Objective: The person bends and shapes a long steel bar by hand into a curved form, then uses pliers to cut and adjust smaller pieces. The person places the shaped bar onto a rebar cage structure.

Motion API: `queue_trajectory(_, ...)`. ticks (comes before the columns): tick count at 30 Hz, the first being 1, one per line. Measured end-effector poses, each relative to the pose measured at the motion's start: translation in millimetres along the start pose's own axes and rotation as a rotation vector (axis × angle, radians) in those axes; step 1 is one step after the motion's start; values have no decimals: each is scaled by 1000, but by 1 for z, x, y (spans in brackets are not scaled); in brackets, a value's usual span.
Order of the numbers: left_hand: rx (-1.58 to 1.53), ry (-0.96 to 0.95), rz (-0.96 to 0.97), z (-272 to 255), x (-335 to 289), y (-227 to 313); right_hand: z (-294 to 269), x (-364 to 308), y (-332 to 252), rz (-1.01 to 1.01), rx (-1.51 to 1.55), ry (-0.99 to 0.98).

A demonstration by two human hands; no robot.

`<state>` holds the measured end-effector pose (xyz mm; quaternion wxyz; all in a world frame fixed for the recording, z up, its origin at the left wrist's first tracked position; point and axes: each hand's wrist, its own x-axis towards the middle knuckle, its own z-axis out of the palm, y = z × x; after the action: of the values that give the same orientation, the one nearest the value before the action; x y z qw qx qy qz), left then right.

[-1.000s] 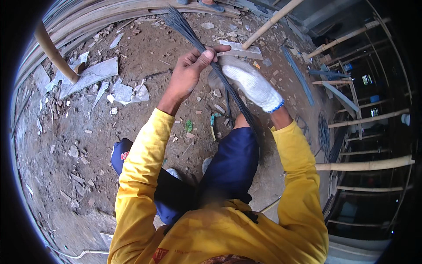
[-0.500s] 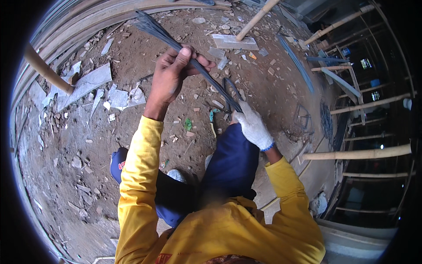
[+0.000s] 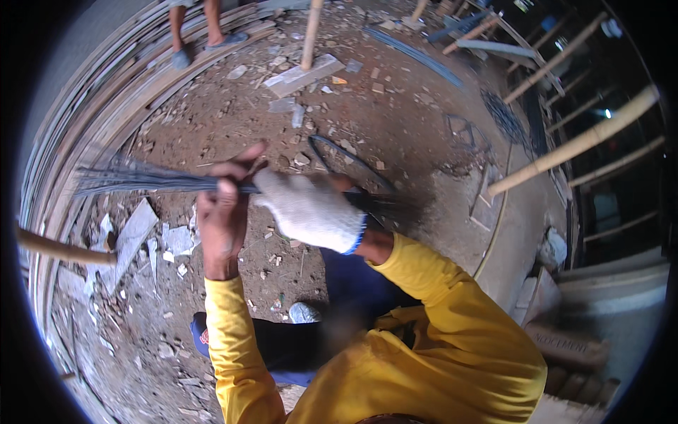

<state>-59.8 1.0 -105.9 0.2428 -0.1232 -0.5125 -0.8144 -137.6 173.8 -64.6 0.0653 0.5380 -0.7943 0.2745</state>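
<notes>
A bundle of thin dark metal wires (image 3: 152, 181) lies nearly level across both my hands, its loose ends fanned out to the left and blurred. My bare left hand (image 3: 224, 219) is closed round it, thumb on top. Close beside it, my right hand (image 3: 307, 212), in a white knitted glove with a blue cuff edge, grips the same bundle; motion smears its fingers. More wire ends show, blurred, to the right of the glove. A bent dark loop (image 3: 346, 154) shows just beyond the glove; whether it belongs to the bundle I cannot tell.
Long planks (image 3: 127, 85) are stacked at the left, with another person's feet (image 3: 181, 58) on them. Bamboo poles (image 3: 575, 141) stand or slant around. Broken tile pieces (image 3: 134, 240) litter the dirt. Dark bars (image 3: 413, 56) and tangled wire (image 3: 503, 116) lie farther right.
The bundle has turned from a slant to nearly level. My gloved right hand has moved from by my knee up beside my left hand. Another person's feet have come into view.
</notes>
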Motion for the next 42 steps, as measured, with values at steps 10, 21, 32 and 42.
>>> queue_trajectory(10, -284, 289, 126, -36, -13, 45, 35, -20, 12, 48, 187, -207)
queue_trajectory(21, -106, 448, 126, -17, -12, 41, 59, -31, 37, -226, 170, -290)
queue_trajectory(32, -199, 717, 271, -59, -17, 78, 28, -63, 73, -123, 11, -340)
queue_trajectory(42, -155, 980, 475, -75, -21, 101, 5, -48, 76, -163, 76, -181)
